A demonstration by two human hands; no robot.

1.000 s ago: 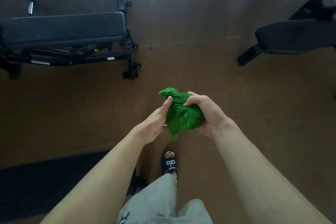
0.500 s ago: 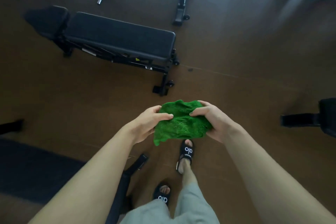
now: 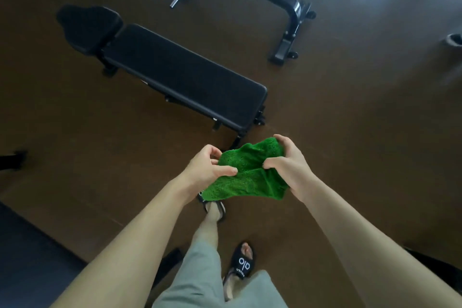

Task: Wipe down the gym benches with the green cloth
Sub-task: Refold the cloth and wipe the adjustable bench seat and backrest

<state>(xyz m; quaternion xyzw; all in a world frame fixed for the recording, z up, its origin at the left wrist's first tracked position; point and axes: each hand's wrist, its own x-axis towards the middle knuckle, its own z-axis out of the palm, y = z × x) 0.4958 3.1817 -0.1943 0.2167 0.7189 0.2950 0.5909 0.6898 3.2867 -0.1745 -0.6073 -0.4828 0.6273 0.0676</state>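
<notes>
The green cloth (image 3: 250,172) is held bunched in both hands' grip, left hand (image 3: 208,170) and right hand (image 3: 287,165), with the bench (image 3: 180,75) judged not yet wiped.

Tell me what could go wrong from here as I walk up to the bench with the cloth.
The green cloth is bunched between the left hand and right hand, so it may wipe only a narrow strip of the bench unless spread. It also hides the front foot, and the bench's leg is close ahead: possible trip.
</notes>
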